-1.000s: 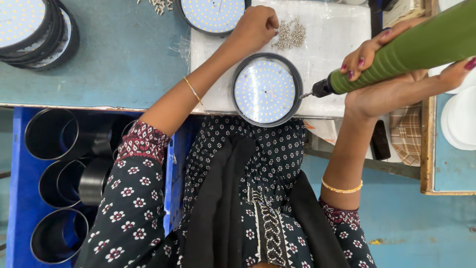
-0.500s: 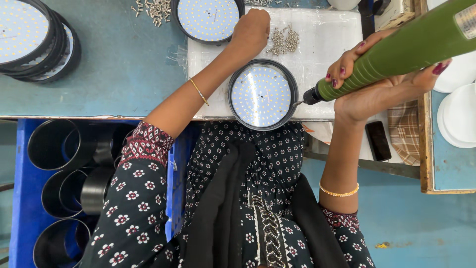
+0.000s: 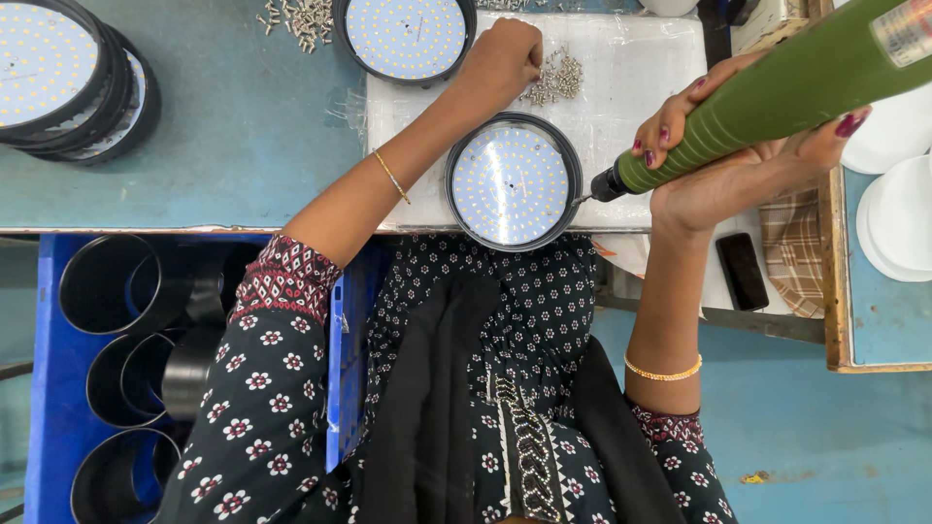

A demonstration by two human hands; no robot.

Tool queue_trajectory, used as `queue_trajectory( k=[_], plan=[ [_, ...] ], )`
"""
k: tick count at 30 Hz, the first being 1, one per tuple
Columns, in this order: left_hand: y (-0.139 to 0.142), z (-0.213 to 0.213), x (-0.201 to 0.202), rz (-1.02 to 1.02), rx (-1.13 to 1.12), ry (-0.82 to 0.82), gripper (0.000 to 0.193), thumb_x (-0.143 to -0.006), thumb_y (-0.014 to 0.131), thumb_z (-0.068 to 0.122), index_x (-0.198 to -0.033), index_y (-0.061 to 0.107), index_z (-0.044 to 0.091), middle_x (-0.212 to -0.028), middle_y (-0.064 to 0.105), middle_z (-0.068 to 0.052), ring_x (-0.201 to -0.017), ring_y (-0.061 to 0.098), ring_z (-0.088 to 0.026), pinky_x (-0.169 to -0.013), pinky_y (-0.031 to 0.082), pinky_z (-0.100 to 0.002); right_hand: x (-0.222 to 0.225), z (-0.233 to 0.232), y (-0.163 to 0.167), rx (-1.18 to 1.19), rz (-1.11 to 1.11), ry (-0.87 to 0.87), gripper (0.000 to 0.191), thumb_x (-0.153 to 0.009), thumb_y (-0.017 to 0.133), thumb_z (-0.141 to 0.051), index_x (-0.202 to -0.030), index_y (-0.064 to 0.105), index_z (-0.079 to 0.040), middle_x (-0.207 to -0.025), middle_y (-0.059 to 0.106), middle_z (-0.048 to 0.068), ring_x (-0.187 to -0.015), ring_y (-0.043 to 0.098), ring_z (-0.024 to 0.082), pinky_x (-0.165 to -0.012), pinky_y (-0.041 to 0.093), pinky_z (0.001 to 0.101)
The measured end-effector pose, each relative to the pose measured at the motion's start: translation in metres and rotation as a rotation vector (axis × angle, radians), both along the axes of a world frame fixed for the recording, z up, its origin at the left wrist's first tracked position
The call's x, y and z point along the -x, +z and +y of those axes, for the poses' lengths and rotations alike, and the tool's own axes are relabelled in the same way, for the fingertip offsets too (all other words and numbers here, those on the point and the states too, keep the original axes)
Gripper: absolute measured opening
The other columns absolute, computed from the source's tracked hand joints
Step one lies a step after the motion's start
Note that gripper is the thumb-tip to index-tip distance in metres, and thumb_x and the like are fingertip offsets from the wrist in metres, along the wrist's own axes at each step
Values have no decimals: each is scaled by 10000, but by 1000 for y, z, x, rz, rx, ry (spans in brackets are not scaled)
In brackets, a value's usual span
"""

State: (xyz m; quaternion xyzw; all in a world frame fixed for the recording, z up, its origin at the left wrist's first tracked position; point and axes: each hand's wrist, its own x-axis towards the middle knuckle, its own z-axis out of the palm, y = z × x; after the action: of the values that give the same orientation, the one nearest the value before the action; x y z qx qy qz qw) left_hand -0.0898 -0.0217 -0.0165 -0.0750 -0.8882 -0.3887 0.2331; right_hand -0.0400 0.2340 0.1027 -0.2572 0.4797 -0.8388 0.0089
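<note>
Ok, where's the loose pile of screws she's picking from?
In the head view, the screw pile lies on the white mat, just right of the left hand and above the round LED panel.

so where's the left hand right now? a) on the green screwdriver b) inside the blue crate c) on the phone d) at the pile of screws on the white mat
d: the left hand rests closed at the pile of screws on the white mat, while the right hand holds the green screwdriver, its tip at the round LED panel.
</note>
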Motion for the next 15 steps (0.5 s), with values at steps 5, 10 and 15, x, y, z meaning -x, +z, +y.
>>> queue_trajectory(
  k=[5, 10, 15],
  plan=[
    [2, 3, 11, -161, 114, 130, 63, -708, 785, 25, -705, 723, 34, -750, 715, -203, -747, 734, -349, -694, 584, -418, -2, 0, -1, -9, 26, 20, 944, -956, 182, -863, -924, 469, 36, -647, 400, 136, -480, 443, 270, -442, 391, 378],
    [4, 6, 8, -89, 238, 137, 34, -715, 746, 1, -695, 726, 20, -760, 697, -242, -722, 725, -390, -667, 585, -435, -6, 4, 1, 6, -25, 11, 936, -922, 154, -840, -933, 470, 41, -690, 417, 144, -495, 457, 276, -453, 407, 386],
    [23, 8, -21, 63, 5, 38, 51, -789, 752, 8, -807, 714, -21, -754, 723, -165, -704, 745, -302, -663, 601, -375, -6, 7, 3, -83, 93, -19, 938, -968, 172, -857, -977, 464, 35, -703, 422, 143, -475, 446, 260, -452, 407, 380]
  ],
)
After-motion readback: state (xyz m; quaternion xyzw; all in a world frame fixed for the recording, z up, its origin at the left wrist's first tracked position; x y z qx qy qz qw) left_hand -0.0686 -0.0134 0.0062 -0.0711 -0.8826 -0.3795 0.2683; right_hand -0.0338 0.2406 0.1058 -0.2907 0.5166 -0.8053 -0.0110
